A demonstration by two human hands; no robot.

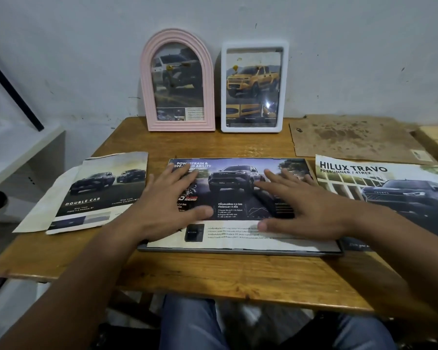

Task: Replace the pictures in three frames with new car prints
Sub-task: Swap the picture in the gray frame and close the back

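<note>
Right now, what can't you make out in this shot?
- Head view: middle print, parts under left hand and right hand.
- Grey frame: only its near edge shows, the print hides the rest.
- HILUX print: cut off by the right edge.
- Thai small text on the prints: too small to read.
- Pink frame, white frame: pictures dimmed by glare.

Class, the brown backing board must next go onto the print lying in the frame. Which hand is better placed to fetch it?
Right hand: the backing board lies at the table's right rear, on its side; the left hand would need to cross over.
</note>
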